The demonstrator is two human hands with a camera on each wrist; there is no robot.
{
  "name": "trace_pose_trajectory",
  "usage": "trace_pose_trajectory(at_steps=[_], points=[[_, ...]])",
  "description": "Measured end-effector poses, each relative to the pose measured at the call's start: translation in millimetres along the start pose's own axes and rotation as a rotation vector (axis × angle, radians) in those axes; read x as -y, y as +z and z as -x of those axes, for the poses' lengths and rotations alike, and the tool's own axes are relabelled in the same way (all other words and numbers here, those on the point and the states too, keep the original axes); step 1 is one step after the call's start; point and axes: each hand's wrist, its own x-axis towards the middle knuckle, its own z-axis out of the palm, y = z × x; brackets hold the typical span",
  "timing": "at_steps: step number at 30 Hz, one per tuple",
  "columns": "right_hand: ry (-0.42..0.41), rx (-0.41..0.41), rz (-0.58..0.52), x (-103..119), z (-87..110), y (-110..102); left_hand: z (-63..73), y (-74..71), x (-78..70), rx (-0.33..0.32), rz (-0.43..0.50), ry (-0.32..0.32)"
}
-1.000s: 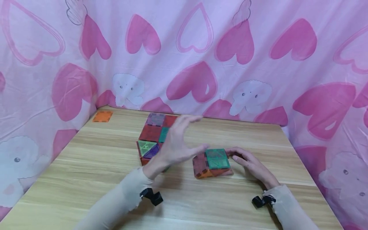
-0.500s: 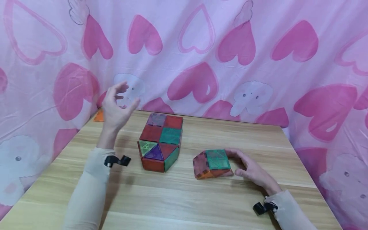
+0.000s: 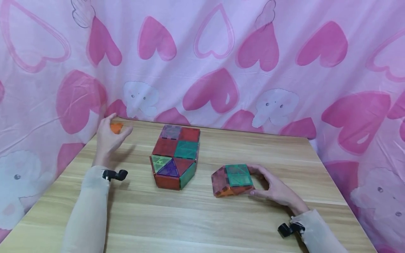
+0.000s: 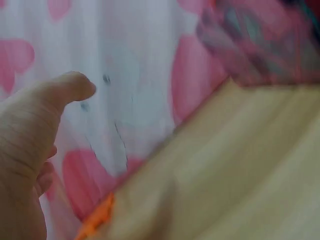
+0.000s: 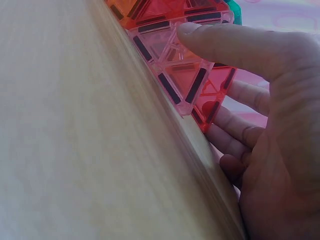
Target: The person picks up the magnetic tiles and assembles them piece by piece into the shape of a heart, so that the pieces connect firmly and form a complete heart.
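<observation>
My left hand (image 3: 109,137) reaches to the far left of the table, fingers and thumb spread around an orange magnetic tile (image 3: 116,128) without visibly gripping it. In the left wrist view, the orange tile (image 4: 97,219) shows only as a blurred edge below the thumb. My right hand (image 3: 276,186) holds the right side of a small magnetic-tile block (image 3: 239,175) with a green top. In the right wrist view, its thumb lies on a pink triangular tile (image 5: 175,50), and the other fingers curl behind a red one (image 5: 215,85).
A larger magnetic-tile structure (image 3: 167,146) of red, green and purple pieces stands left of the small block. The wooden table (image 3: 196,221) ends at a pink heart-patterned curtain (image 3: 210,89) at the back and sides. Black wrist cameras sit on both sleeves.
My left hand has moved left from over the larger structure, then down to the orange tile. My right thumb has come in against the small block, which stays in place.
</observation>
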Motion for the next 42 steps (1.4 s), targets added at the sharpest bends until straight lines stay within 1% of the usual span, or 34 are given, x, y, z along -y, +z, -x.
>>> trace_pose_trajectory(at_steps=[3, 6, 9, 11, 14, 15, 17, 19, 21, 28, 31, 34, 38, 42], points=[[-0.007, 0.007, -0.009, -0.7, -1.5, 0.9, 2.9, -1.5, 22.9, 0.044, -0.046, 0.014], [-0.027, 0.011, -0.014, -0.6, -2.3, 2.3, 3.9, -2.1, 43.1, 0.089, -0.127, 0.036], [-0.036, 0.01, -0.012, 0.0, -2.2, 3.1, 2.6, -1.5, 57.0, 0.129, -0.204, 0.047], [-0.041, 0.011, -0.013, 0.4, -1.9, 3.0, 2.6, -1.4, 61.5, 0.173, -0.238, 0.023], [-0.027, 0.011, -0.012, 0.6, -1.5, 2.3, 3.1, -1.4, 63.3, 0.235, -0.273, -0.009], [-0.024, 0.011, -0.011, 0.6, -1.5, 2.0, 3.4, -1.3, 63.3, 0.254, -0.286, -0.011], [-0.017, 0.015, -0.012, 0.5, -1.7, 1.3, 4.2, -0.7, 62.8, 0.275, -0.311, 0.003], [-0.011, 0.015, -0.009, 0.4, -1.9, 0.9, 5.5, 0.4, 62.4, 0.283, -0.315, 0.017], [-0.009, 0.018, -0.011, 0.4, -1.9, 0.7, 7.4, 2.0, 62.0, 0.275, -0.301, 0.033], [0.019, 0.017, -0.024, 0.5, -0.5, 0.1, 12.3, 6.7, 60.8, 0.209, -0.211, 0.077], [0.019, 0.017, -0.025, 0.4, -0.2, -0.2, 12.6, 7.4, 59.0, 0.192, -0.19, 0.059], [0.017, 0.014, -0.016, 0.2, -0.3, -0.2, 11.1, 6.8, 58.2, 0.199, -0.191, 0.009], [0.018, 0.011, -0.006, -0.6, -0.8, -0.6, 9.1, 7.0, 57.4, 0.225, -0.222, -0.025], [0.027, 0.007, -0.001, -0.9, -1.9, -1.3, 7.6, 8.6, 57.9, 0.206, -0.245, -0.042]])
